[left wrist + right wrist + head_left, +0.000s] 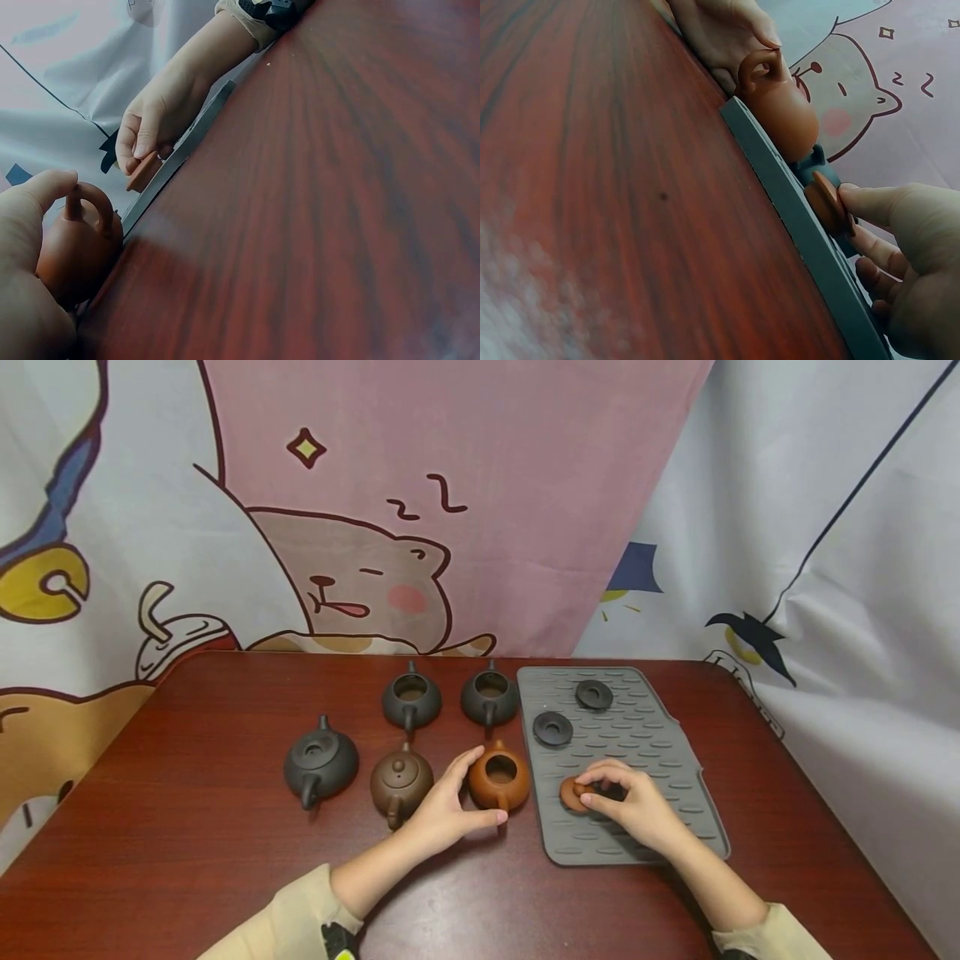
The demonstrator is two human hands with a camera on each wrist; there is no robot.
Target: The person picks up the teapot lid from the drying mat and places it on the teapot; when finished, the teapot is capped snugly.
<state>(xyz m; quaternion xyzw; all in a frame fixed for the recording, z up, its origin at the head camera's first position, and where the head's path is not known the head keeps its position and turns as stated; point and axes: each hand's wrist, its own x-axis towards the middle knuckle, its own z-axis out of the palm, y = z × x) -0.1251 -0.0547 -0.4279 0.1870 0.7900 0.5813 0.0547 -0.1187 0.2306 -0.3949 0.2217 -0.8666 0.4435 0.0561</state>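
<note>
An orange-brown teapot (498, 778) stands open-topped on the red-brown table, beside a grey ribbed mat (660, 752). My left hand (442, 810) curls round its left side, thumb in front and fingers behind; the left wrist view shows the pot (75, 247) against my palm (22, 255). My right hand (637, 802) pinches the matching orange lid (572, 793) at the mat's near left part. In the right wrist view the lid (829, 201) is tilted on edge between my fingertips (870, 202), just above the mat (802, 225).
Two dark lids (594, 694) (552, 728) lie on the mat. Two lidless dark teapots (411, 697) (489, 696) stand behind. A brown lidded teapot (401, 781) and a dark lidded one (320, 762) stand to the left. A cartoon curtain hangs behind the table.
</note>
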